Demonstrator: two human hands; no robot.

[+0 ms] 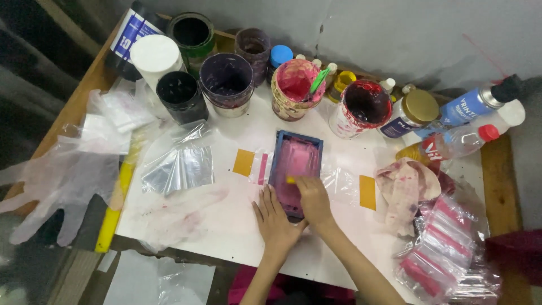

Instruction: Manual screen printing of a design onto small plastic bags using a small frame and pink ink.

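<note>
The left hand (275, 217) lies flat, fingers spread, pressing the near left edge of the blue-framed pink screen (295, 164). The right hand (313, 199), fingers curled, grips a small yellow squeegee (291, 180) on the screen, just ahead of both hands.

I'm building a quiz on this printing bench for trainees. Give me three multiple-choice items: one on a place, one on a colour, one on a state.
1. Where does the small blue-framed screen lie?
A. on the white board
B. inside a pot
C. on the floor

2. What colour is the ink on the screen's mesh?
A. green
B. pink
C. black

3. How is the left hand placed?
A. lifted in the air
B. closed round a bottle
C. flat beside the frame's lower left corner

Answers:
1 A, the frame rests on the white board in front of the pots.
2 B, the mesh is smeared pink.
3 C, its fingers lie spread on the board while the right hand presses a small yellow piece on the mesh.
</note>
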